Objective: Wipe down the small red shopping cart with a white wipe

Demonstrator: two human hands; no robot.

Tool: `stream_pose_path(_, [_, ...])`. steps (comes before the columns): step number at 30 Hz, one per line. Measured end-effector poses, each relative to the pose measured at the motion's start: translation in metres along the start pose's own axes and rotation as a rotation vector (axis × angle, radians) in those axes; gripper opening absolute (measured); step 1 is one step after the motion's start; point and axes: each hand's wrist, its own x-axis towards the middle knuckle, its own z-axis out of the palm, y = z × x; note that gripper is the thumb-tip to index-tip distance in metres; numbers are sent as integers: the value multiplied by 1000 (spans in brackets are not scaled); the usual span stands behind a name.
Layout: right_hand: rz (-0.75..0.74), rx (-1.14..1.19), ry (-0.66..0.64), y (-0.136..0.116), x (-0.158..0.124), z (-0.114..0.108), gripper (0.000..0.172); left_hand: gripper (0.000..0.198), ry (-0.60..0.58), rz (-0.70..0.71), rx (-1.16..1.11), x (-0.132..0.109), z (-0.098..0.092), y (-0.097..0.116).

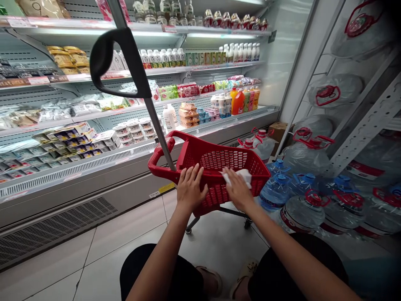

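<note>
A red plastic shopping basket [216, 144] on a wheeled frame stands in front of me, with a long grey pole and a black handle [138, 62] rising from its left end. My left hand [190, 187] lies on the near rim, fingers stretched out and holding nothing. Farther right on the same rim, my right hand [238, 191] presses a white cloth [246, 177] against the basket. Part of the cloth is hidden under the fingers. Through the basket's lattice walls I see no goods, though its near floor is out of sight.
Beyond the basket runs a refrigerated display case [134, 167] with shelves of yogurt, bottles and packets. Large water bottles [300, 213] crowd the floor at the right, beside a metal rack [360, 92]. A cardboard box [277, 131] sits behind them. Pale floor tiles [119, 246] lie below.
</note>
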Motion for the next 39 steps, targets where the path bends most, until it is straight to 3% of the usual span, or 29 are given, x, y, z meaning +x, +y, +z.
stream_pose_path(3, [-117, 123, -52, -56, 22, 10, 65, 74, -11, 21, 30, -1, -5, 6])
stream_pose_path(6, [-163, 205, -36, -76, 28, 11, 66, 77, 1, 38, 36, -2, -10, 7])
stream_pose_path(9, [-204, 183, -31, -54, 20, 2, 66, 78, -17, 91, 25, -3, -15, 0])
stream_pose_path(16, [-87, -26, 3, 46, -12, -21, 66, 57, 25, 107, 23, 9, -21, -29])
stream_pose_path(20, [37, -32, 25, 57, -13, -17, 64, 56, -6, 27, -15, 15, -18, -22])
stream_pose_path(23, [96, 49, 22, 29, 1, -7, 63, 68, -12, -8, -60, 18, -20, -12])
stream_pose_path(28, [-83, 344, -67, -57, 36, 12, 63, 97, -54, 22, -143, 19, -26, -8])
stream_pose_path(32, [-76, 496, -95, -95, 51, 18, 62, 98, -85, 29, -158, 19, -28, -9])
stream_pose_path(35, [-125, 449, -68, -83, 44, 12, 61, 100, -82, 27, -127, 18, -26, -8])
stream_pose_path(39, [-128, 250, -20, -24, 18, -4, 63, 92, -86, 37, -26, 11, -18, -5])
